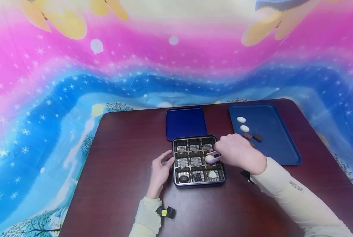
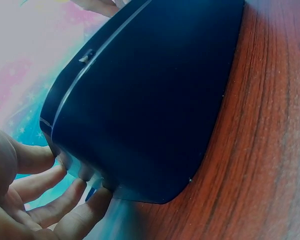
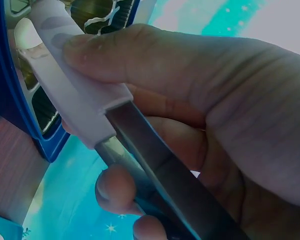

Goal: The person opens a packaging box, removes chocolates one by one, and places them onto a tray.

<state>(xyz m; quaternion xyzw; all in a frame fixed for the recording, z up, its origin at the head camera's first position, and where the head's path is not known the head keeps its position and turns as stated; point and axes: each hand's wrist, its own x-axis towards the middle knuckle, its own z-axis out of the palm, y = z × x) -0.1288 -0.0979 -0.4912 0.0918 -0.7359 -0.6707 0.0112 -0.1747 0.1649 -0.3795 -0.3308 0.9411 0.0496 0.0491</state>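
My right hand (image 1: pixel 238 153) grips a pair of tongs (image 3: pixel 140 145) with metal arms and pale plastic tips. Between those tips is a white chocolate (image 1: pixel 209 159), over the middle-right compartment of a divided chocolate tin (image 1: pixel 199 186). Fingertips of my left hand (image 1: pixel 160 169) rest against the tin's left side; in the left wrist view they press near a corner of its dark blue wall (image 2: pixel 150 110). The tin's front row holds a dark oval chocolate (image 1: pixel 183 179), a dark striped one (image 1: pixel 197 177) and a white one (image 1: pixel 213 174).
A blue square lid (image 1: pixel 186 123) lies behind the tin. To the right, a blue tray (image 1: pixel 271 131) carries two white oval chocolates (image 1: pixel 243 124) and several brown pieces (image 1: pixel 257 137), partly hidden by my right hand. A patterned cloth (image 1: pixel 164 65) hangs behind the table (image 1: pixel 120 164).
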